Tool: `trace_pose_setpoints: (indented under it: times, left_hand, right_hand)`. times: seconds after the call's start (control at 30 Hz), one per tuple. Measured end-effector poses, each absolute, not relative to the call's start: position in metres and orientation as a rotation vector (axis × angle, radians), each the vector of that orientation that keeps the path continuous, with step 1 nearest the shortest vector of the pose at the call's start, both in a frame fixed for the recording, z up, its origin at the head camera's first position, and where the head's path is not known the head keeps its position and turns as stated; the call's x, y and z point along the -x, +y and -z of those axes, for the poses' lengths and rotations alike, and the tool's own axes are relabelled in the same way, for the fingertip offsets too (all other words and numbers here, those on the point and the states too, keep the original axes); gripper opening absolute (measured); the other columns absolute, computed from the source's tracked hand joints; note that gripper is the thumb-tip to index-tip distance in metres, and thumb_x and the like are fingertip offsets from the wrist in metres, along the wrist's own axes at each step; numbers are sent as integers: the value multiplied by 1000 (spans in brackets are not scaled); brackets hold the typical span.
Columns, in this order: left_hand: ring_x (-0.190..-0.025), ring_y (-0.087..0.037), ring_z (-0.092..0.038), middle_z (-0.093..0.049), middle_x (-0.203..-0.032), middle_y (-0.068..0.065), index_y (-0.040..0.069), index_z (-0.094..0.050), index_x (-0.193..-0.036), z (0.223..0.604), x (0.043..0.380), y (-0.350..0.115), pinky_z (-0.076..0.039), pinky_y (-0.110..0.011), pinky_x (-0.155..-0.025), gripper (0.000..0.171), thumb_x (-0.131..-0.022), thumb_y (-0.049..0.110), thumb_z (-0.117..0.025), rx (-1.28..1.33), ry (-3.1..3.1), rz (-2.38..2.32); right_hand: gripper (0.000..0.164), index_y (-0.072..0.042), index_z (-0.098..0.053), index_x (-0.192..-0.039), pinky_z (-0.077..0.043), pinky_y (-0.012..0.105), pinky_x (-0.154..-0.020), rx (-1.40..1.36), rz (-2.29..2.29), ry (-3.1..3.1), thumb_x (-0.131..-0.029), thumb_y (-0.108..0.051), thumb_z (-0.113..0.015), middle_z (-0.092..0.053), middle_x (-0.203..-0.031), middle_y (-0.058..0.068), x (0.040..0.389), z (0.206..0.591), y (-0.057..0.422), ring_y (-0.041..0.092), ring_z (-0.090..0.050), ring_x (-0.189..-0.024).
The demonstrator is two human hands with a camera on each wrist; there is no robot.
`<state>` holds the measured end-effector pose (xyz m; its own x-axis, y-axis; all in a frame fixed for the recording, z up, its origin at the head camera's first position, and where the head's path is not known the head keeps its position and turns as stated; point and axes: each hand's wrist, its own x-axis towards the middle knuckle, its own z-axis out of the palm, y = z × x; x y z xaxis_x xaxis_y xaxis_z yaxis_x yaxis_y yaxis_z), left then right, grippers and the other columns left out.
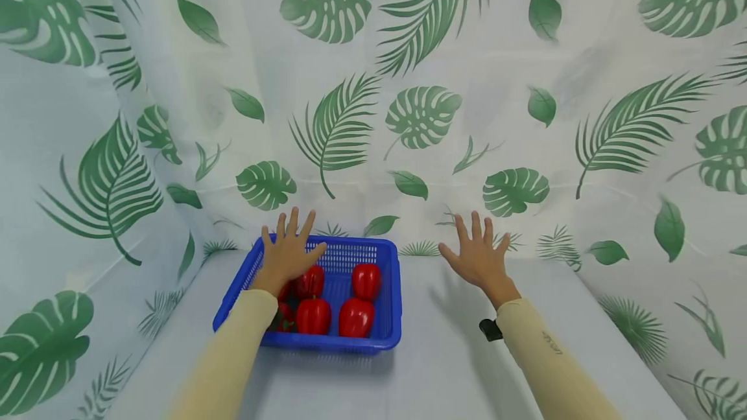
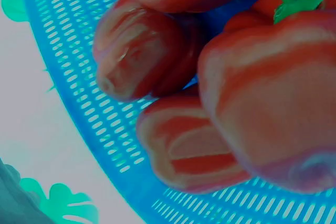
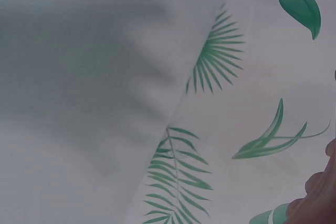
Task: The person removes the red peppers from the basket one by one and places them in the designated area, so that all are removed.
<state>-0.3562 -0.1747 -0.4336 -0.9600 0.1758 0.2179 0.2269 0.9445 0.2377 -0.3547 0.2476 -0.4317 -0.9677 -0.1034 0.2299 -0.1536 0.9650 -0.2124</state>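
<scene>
My left hand (image 1: pixel 286 258) hovers over the left part of a blue plastic basket (image 1: pixel 390 316), fingers spread and holding nothing. Several red bell peppers (image 1: pixel 313 316) lie in the basket, some partly hidden beneath that hand and forearm. The left wrist view shows them close up, a large pepper (image 2: pixel 273 98) with a green stem among them, against the slotted basket wall (image 2: pixel 79 82). To the right of the basket, my right hand (image 1: pixel 478 258) is held above the white table with its fingers straight and apart, touching nothing. Only a bit of that hand (image 3: pixel 315 198) enters the right wrist view.
The white table (image 1: pixel 432 355) meets a pale sheet (image 1: pixel 362 50) printed with green leaves at the back and along both sides. A small black object (image 1: pixel 490 330) sits at the right wrist. The right hand casts a shadow on the table.
</scene>
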Motion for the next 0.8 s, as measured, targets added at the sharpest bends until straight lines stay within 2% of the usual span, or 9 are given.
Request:
trace_pose_setpoints:
  times: [0.4, 0.63, 0.8]
  left_hand:
    - [-162, -46, 5, 3, -179, -19, 19, -7, -174, 389, 329, -190, 7, -77, -121, 90, -105, 58, -49, 353, -2901, 299]
    - [-162, -43, 12, 8, -179, -17, 21, -3, -174, 377, 316, -203, 13, -75, -120, 92, -105, 59, -49, 338, -2893, 312]
    - [-162, -44, 11, 5, -179, -17, 21, -3, -174, 371, 304, -211, 14, -75, -119, 93, -105, 58, -52, 336, -2866, 320]
  right_hand:
    - [90, -6, -16, -171, 12, 85, -112, -208, -368, -2923, -106, -61, -45, 1, -174, 32, 361, 436, 243, 57, 3, -158]
    - [89, -4, -15, -171, 7, 87, -112, -219, -374, -2937, -107, -59, -44, 1, -174, 32, 361, 439, 238, 57, 3, -158]
    - [89, -3, -14, -171, 7, 87, -112, -236, -381, -2937, -108, -58, -44, 1, -174, 33, 359, 438, 234, 58, 2, -158]
